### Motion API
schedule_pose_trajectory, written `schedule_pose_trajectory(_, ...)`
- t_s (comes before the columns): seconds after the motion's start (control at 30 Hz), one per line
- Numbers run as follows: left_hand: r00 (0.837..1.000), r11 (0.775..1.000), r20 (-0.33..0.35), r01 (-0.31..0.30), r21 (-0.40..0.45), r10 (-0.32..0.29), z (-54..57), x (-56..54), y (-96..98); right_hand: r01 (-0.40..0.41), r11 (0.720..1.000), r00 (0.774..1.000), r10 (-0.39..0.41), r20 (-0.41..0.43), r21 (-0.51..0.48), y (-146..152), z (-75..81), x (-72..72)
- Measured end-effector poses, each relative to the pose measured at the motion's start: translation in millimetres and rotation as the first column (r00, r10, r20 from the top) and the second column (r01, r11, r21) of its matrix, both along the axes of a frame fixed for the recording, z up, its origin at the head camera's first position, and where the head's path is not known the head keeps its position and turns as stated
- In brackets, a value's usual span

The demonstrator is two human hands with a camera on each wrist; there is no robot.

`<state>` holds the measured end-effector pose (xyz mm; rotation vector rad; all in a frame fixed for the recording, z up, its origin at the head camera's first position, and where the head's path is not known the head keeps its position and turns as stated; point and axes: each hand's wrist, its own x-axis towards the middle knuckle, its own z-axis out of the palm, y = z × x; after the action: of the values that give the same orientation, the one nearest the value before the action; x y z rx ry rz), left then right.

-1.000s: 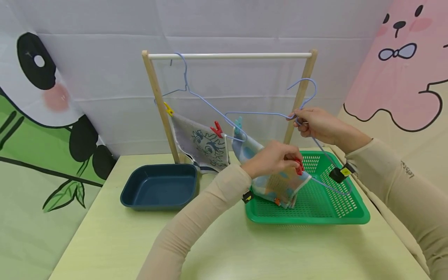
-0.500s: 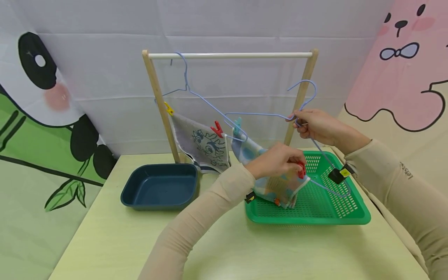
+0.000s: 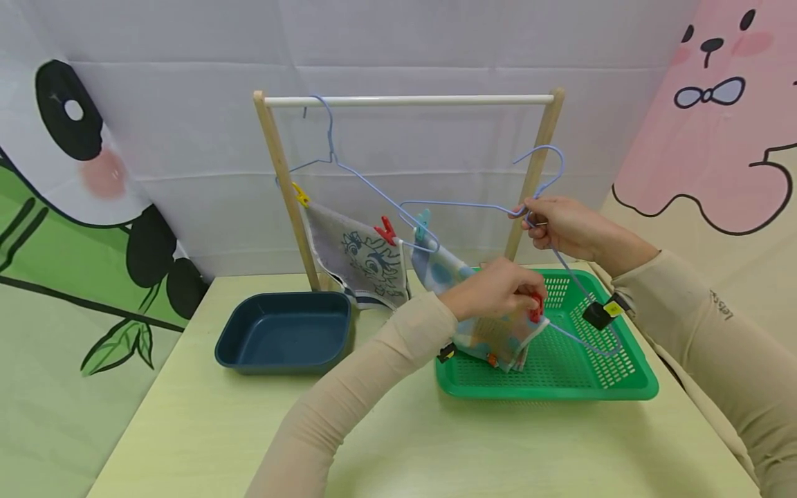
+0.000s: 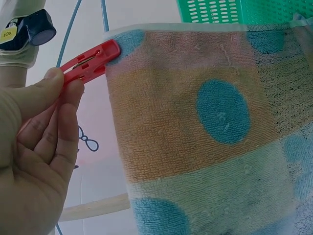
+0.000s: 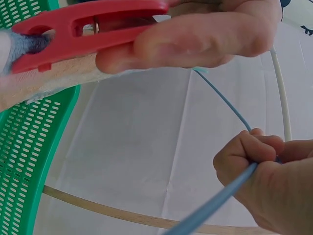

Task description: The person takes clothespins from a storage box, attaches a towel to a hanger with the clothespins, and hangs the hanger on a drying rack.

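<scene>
My left hand [image 3: 498, 287] pinches a red clothespin [image 4: 91, 62] between thumb and fingers. The clothespin's nose sits over the corner of a small checked towel [image 4: 181, 112] with blue dots, beside the lower bar of a blue hanger [image 3: 461, 203]. A light-blue clothespin [image 3: 423, 225] grips the towel's other top corner at the hanger's left end. My right hand [image 3: 569, 225] holds the hanger at its neck, the hook pointing up above the fingers. In the right wrist view the right hand [image 5: 264, 171] is curled round the wire.
A green basket [image 3: 548, 394] stands beneath the towel. Behind is a wooden rack with a white rail [image 3: 405, 101]; on it a second hanger [image 3: 367, 181] carries a grey towel [image 3: 358, 249] with yellow and red clothespins. A dark blue tray [image 3: 283, 370] stands left.
My left hand has shifted slightly to the right with the red clothespin, still at the towel corner. The right hand and hanger have stayed nearly in place.
</scene>
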<state>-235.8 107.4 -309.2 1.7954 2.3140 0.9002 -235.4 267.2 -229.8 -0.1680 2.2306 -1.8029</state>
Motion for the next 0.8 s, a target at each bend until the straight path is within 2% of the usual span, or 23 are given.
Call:
schedule_pose_trajectory(0.2,1.000,1.000,0.003,0.008,-0.030,-0.008,-0.4,0.7,1.0,0.008,0.999,1.000,-0.007,0.016,-0.036,-0.6,0.2,0.4)
schedule_pose_trajectory(0.4,0.999,0.999,0.000,0.034,-0.010,-0.034,-2.8,0.2,0.1,0.009,0.999,1.000,-0.009,0.011,-0.033,-1.1,1.3,0.7)
schedule_pose_trajectory(0.8,1.000,0.997,-0.006,0.011,-0.072,-0.012,-0.4,0.5,0.6,-0.005,1.000,1.000,0.005,-0.014,-0.008,-1.0,-0.1,1.6)
